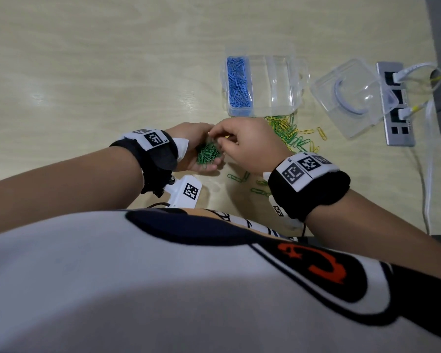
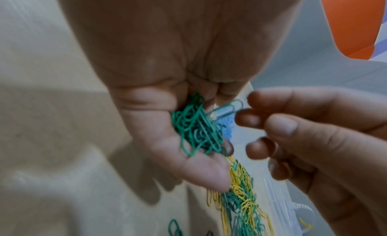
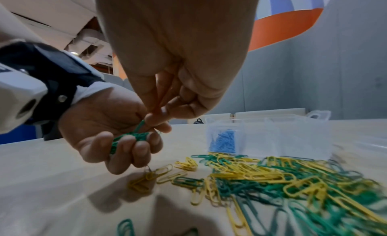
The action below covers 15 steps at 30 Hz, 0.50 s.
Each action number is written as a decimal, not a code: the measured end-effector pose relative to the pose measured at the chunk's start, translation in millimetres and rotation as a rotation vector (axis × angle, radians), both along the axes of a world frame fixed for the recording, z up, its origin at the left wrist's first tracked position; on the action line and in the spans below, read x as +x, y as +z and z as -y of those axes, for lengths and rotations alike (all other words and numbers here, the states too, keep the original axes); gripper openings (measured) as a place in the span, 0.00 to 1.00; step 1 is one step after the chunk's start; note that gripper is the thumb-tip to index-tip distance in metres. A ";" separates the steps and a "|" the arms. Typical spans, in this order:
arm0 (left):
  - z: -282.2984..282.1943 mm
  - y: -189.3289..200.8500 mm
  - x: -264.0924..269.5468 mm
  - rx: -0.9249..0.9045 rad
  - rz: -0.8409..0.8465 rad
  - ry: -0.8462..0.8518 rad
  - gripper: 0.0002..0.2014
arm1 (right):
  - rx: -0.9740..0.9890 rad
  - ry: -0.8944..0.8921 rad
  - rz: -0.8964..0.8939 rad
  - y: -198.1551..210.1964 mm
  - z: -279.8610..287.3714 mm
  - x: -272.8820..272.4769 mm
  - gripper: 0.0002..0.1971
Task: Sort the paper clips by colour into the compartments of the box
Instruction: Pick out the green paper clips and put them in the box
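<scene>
My left hand (image 1: 201, 149) is cupped palm up and holds a bunch of green paper clips (image 1: 208, 154) (image 2: 196, 132) (image 3: 130, 138). My right hand (image 1: 247, 141) pinches a single green clip (image 2: 228, 108) (image 3: 139, 126) between thumb and forefinger, right over that bunch. A mixed pile of green and yellow clips (image 1: 288, 131) (image 3: 282, 178) lies on the table in front of the clear compartment box (image 1: 285, 85). The box's left compartment holds blue clips (image 1: 238, 82) (image 3: 224, 141); its other compartments look bare.
The box's clear lid (image 1: 351, 98) lies to the right, partly over a metal power strip (image 1: 396, 105) with white cables. A few loose green clips (image 1: 239, 177) lie by my right wrist. The wooden table (image 1: 87, 72) stretches left.
</scene>
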<state>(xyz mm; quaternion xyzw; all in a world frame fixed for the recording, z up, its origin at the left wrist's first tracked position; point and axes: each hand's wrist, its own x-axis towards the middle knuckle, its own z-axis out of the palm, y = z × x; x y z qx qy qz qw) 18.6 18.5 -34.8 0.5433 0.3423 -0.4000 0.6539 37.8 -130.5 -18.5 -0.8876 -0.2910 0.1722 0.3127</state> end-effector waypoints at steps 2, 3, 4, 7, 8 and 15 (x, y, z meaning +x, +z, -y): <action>-2.0 -3.1 0.7 0.013 -0.016 0.004 0.24 | 0.000 -0.081 0.027 -1.0 6.5 4.2 0.11; -2.4 -3.4 1.0 0.025 -0.018 0.004 0.26 | -0.035 -0.112 0.059 -3.7 10.0 7.7 0.11; -2.7 -3.2 0.9 0.033 -0.018 0.000 0.26 | -0.110 -0.118 0.084 -7.8 13.2 10.6 0.11; -3.7 -3.3 -0.9 0.060 -0.015 -0.026 0.26 | -0.432 0.000 0.131 -23.1 18.6 12.6 0.11; -3.9 -3.7 -1.8 0.071 -0.011 -0.034 0.25 | -0.497 0.040 0.158 -27.8 19.3 11.0 0.10; -4.4 -4.9 -5.5 0.098 0.011 -0.039 0.20 | -0.509 0.042 0.243 -33.6 17.0 1.8 0.10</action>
